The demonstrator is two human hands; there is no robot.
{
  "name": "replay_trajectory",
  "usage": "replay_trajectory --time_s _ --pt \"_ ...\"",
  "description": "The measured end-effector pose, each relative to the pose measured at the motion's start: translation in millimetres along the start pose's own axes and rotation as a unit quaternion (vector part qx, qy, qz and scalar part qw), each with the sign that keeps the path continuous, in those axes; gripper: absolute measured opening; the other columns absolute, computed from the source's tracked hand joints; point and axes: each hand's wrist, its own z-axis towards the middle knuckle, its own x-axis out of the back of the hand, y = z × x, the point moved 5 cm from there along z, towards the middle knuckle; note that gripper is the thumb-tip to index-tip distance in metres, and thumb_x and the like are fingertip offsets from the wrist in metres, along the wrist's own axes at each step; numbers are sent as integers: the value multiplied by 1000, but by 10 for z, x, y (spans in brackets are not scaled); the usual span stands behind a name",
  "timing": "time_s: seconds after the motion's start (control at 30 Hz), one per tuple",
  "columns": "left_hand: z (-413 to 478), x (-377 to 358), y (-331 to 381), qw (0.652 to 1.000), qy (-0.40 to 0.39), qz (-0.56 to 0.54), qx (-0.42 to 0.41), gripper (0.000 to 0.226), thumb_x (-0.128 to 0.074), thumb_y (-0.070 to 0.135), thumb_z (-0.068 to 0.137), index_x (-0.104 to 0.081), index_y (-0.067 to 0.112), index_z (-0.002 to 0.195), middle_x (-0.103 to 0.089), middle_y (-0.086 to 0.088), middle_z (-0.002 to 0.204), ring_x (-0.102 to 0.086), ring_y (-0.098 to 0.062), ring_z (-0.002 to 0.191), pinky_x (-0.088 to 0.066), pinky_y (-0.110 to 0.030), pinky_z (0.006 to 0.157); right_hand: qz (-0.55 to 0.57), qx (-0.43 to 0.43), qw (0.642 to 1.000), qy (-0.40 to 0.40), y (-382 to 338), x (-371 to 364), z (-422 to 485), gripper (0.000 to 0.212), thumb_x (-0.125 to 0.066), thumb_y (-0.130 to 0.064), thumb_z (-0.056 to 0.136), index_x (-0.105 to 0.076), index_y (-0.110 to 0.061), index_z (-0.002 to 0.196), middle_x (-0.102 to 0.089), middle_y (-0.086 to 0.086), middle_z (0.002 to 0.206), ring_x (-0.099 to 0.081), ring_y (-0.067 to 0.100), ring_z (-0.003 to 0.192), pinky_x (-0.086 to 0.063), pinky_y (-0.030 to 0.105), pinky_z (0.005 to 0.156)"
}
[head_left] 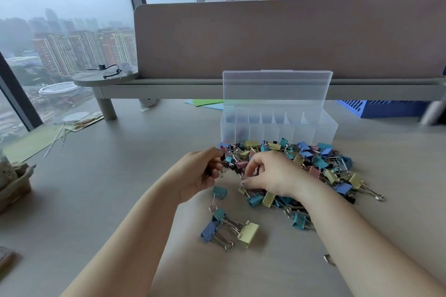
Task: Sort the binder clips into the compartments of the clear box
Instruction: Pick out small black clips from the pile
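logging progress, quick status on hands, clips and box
Left hand closed on dark clips; right hand picking in the binder clip pile. Clear box open behind the pile, contents unclear. Nothing blocking it.

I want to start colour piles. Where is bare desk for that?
Bare desk lies left of the left hand, and also near the edge between both forearms. The clip pile crowds everything from the clear box to the right hand.

We see a heap of colorful binder clips (311, 166) just before the clear box (277, 128), its lid up.
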Motion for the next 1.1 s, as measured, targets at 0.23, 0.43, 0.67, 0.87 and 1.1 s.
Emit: replay_trajectory --time_s 0.23,0.43,0.67,0.87,1.1 --pt "-12 12 -8 975 -59 -211 44 19 -39 15 88 -51 0 90 -55 -11 71 -51 -16 65 -53 -19 53 -73 35 995 -62 -109 -60 -68 38 -77 -37 78 -64 -28 113 -40 -15 67 -38 -1 58 -27 19 50" --pt "-18 36 -4 974 -53 -213 46 22 -39 17 87 -56 4 81 -56 -10 74 -53 -16 63 -53 -20 48 -95 52 989 -102 -149 -38 -108 36 -71 -25 84 -63 -27 119 -38 -16 64 -39 -5 50 -30 12 44" --pt "56 186 21 995 94 -10 -21 13 -56 22 92 -61 13 85 -42 3 63 -30 -7 46 -20 -13 35 -136 69 984 -94 -182 -95 -87 32 -63 -23 89 -63 -32 119 -36 -19 68 -38 -3 59 -28 15 50" --pt "102 352 55 907 224 322 -151 12 -68 23 83 -68 19 94 -46 6 65 -43 -12 56 -31 -22 50 -171 69 981 -59 -180 -156 -73 20 -60 -28 91 -62 -40 107 -44 -19 79 -47 5 77 -43 28 65" --pt "164 352 -4 857 176 465 -132 28 -68 27 83 -66 30 111 -63 -12 91 -61 -29 92 -49 -32 75 -131 79 987 -40 -190 -198 -59 11 -58 -28 92 -58 -39 92 -46 -15 74 -48 7 71 -37 28 60"
